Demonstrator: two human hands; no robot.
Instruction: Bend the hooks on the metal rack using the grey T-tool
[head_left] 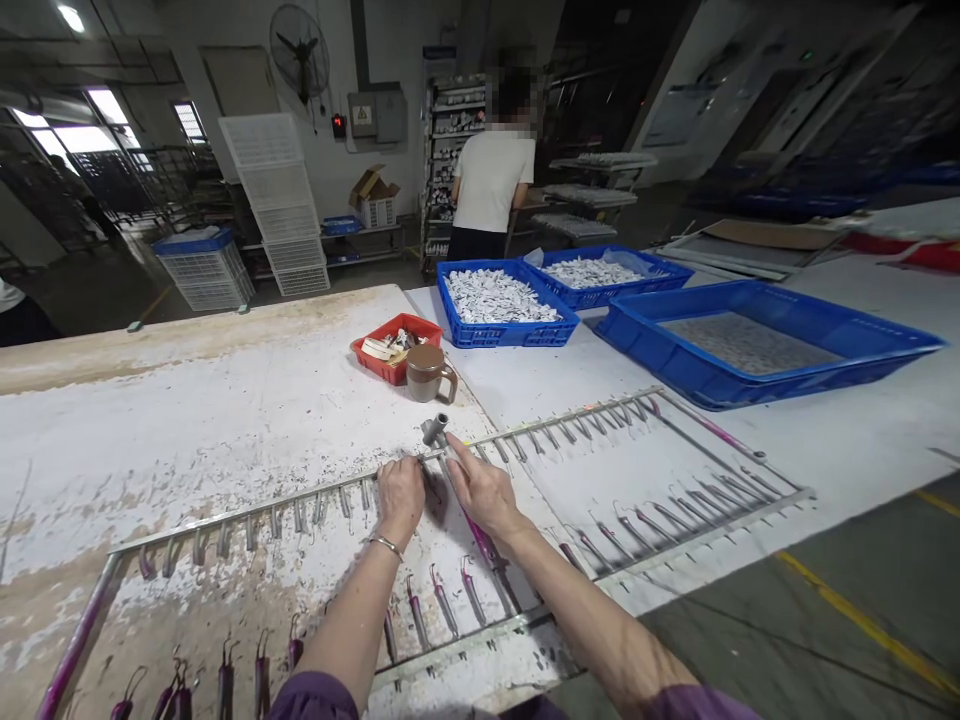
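Observation:
A long metal rack [281, 497] lies across the table, its rails lined with rows of small hooked grey-and-purple pieces [442, 603]. My left hand [401, 497] is closed over the far rail near the middle, fingertips curled out of sight beneath it. Just right of it, my right hand [484, 492] holds the same rail at the purple crossbar [480, 540]. Its index finger reaches over the rail, with the thumb on the near side. The index fingertip is beside a short grey tube fitting [435, 429] that stands up at the rack's centre.
Beyond the rack stand a brown mug [426, 375] and a red basket [382, 370] of scraps. Blue crates [510, 335] hold many small white pieces; a larger blue tray [772, 385] is at right. A person [493, 180] in white stands by shelves [442, 150].

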